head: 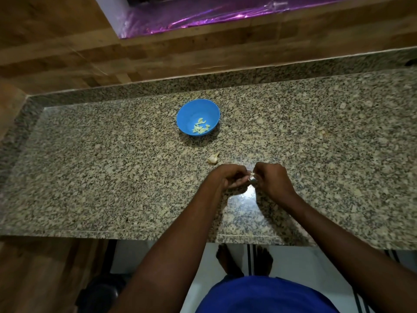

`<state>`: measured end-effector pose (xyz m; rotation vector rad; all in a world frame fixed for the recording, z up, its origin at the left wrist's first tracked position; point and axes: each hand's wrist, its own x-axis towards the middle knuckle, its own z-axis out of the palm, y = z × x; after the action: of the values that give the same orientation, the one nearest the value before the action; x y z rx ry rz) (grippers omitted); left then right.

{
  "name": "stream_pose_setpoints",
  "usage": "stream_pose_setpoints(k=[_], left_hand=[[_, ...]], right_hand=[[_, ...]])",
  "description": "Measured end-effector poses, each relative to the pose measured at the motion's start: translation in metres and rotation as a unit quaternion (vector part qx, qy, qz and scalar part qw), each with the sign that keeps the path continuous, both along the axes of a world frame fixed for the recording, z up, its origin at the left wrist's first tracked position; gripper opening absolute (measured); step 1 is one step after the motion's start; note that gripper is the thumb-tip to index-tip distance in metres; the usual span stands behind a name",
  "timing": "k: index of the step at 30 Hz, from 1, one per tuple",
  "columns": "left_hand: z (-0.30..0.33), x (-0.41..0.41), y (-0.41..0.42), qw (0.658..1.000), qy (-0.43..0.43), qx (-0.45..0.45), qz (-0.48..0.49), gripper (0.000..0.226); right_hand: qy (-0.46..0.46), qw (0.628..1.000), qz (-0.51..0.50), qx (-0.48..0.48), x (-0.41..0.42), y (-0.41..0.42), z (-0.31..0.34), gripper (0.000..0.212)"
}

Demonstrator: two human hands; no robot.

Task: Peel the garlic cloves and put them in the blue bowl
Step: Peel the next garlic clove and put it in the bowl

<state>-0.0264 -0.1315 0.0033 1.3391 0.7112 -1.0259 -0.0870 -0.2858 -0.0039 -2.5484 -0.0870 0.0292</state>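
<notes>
Above the granite surface (112, 177), both hands pinch one garlic clove (251, 176) between them: left hand (230, 177), right hand (272, 180); the blue bowl (198, 119) sits farther back.

Dim overhead light (edges bowed)

We see a bright blue bowl (198, 117) at about 12 o'clock from our hands. Inside it lie small pale yellow-green garlic cloves (200, 128). The counter (112, 168) is speckled all over with tan, grey and black dots, and it has a shiny white spot of light near us. At 11 o'clock from our hands sits a whitish, cream garlic piece (213, 158). The wall (67, 48) at 12 o'clock is brown wood with lighter and darker blocks. Up high there is shiny purple foil (203, 16). At 6 o'clock our shirt (266, 294) is deep blue, and the floor (300, 263) is white.
</notes>
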Motion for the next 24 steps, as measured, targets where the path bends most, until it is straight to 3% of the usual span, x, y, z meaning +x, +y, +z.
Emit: stream_pose_setpoints(k=[5, 7, 9, 13, 17, 24], left_hand=[[0.003, 0.003, 0.007, 1.000, -0.025, 0.007, -0.016, 0.014], [0.003, 0.003, 0.007, 0.997, -0.063, 0.032, -0.042, 0.012], [0.000, 0.001, 0.006, 0.986, -0.131, 0.084, -0.063, 0.011], [-0.014, -0.011, 0.006, 0.937, -0.283, 0.171, -0.113, 0.009], [-0.023, -0.019, 0.004, 0.920, -0.328, 0.175, -0.125, 0.014], [-0.018, -0.028, -0.003, 0.953, -0.297, 0.033, -0.051, 0.009]], right_hand=[[0.047, 0.998, 0.027, -0.024, 0.005, -0.005, -0.003, 0.013], [0.060, 0.997, -0.016, 0.038, 0.004, -0.009, -0.006, 0.006], [0.077, 0.989, -0.069, 0.106, 0.005, -0.009, -0.008, 0.014], [0.150, 0.945, -0.134, 0.257, 0.003, -0.010, -0.013, 0.018], [0.184, 0.892, -0.161, 0.381, 0.000, -0.014, -0.016, 0.008], [0.223, 0.841, -0.205, 0.449, 0.004, -0.016, -0.017, 0.012]])
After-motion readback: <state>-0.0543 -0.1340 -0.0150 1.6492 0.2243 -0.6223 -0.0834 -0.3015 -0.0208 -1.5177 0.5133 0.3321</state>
